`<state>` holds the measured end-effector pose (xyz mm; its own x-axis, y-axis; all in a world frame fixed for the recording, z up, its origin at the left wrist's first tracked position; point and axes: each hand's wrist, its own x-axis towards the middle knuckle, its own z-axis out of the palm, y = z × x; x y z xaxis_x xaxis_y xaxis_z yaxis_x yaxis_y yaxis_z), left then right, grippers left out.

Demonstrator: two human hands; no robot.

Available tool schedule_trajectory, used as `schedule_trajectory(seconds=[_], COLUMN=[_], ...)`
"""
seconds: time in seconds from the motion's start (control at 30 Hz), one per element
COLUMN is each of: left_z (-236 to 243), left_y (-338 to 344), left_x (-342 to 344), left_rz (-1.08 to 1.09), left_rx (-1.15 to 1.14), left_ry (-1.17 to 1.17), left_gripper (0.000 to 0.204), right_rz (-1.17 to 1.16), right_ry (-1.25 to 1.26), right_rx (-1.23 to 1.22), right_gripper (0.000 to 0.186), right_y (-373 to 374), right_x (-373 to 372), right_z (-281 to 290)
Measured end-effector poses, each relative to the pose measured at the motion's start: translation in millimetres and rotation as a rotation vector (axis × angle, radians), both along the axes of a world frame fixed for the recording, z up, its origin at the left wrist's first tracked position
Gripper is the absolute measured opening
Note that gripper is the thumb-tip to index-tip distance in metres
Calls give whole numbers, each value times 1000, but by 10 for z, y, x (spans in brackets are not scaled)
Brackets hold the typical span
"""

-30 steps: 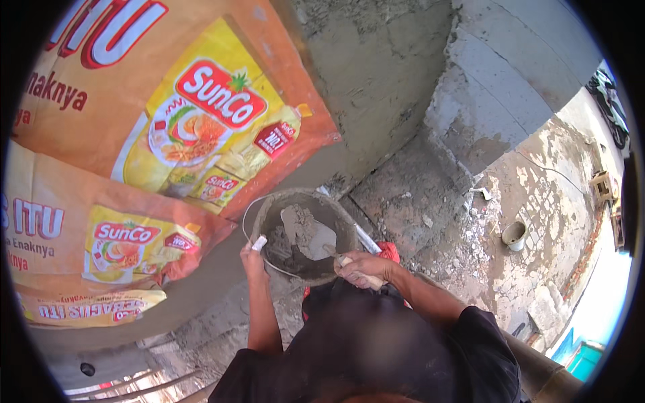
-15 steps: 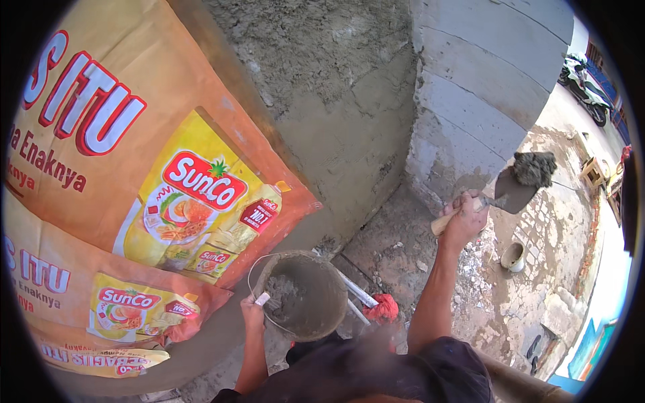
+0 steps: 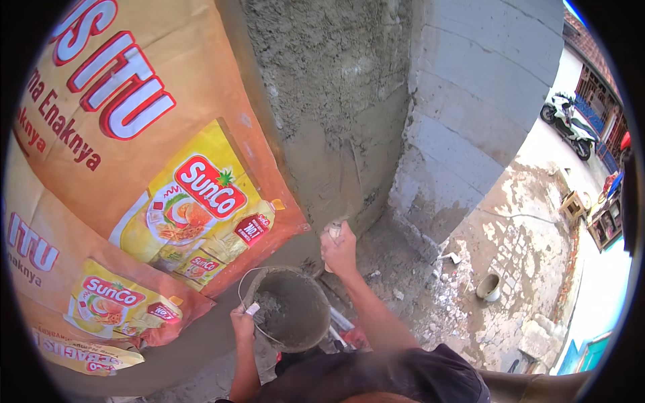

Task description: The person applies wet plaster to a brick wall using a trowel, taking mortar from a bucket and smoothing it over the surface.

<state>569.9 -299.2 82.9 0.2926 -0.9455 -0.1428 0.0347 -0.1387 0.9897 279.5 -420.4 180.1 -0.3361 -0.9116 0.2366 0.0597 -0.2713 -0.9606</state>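
My left hand (image 3: 242,324) is closed round the wire handle of a mortar-caked bucket (image 3: 293,302), which has wet grey mortar (image 3: 270,309) inside. In my right hand (image 3: 339,252) is the handle of a trowel (image 3: 349,189). Its blade points up and lies close against the plastered wall (image 3: 322,87); smears make its outline hard to pick out. The wall looks smooth and damp around the blade and rough higher up. No lump of mortar shows on the trowel from here.
A large orange printed banner sheet (image 3: 181,60) hangs along the left. A grey block wall (image 3: 470,87) stands to the right of the plaster. Debris litters the ground, where a small pail (image 3: 489,287) stands. A motorbike (image 3: 570,125) is parked at the far right.
My right hand has swung left from the open ground to the plastered wall with the trowel. The mortar lump seen earlier on the blade is out of sight. My left hand still holds the bucket.
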Motion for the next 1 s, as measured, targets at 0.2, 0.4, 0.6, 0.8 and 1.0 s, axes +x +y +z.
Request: schedule_trajectory(seconds=[0.2, 0.4, 0.6, 0.8, 1.0], left_z=[96, -143, -547, -64, 38], left_y=[76, 332, 276, 368, 573], left_x=[-479, -530, -500, -579, -410], left_rz=[13, -51, 25, 28, 53], left_rx=[-17, -35, -168, -92, -99], left_ry=[115, -227, -113, 70, 163], left_gripper=[32, 34, 23, 28, 29], right_rz=[21, 50, -71, 134, 281], right_ry=[160, 282, 617, 745, 480], right_rx=[142, -311, -859, -754, -280], right_gripper=[12, 9, 20, 19, 21], right_y=[-315, 109, 1429, 1356, 636], right_x=[-1188, -1331, -859, -805, -851], right_z=[733, 3954, 5858, 5441, 3528])
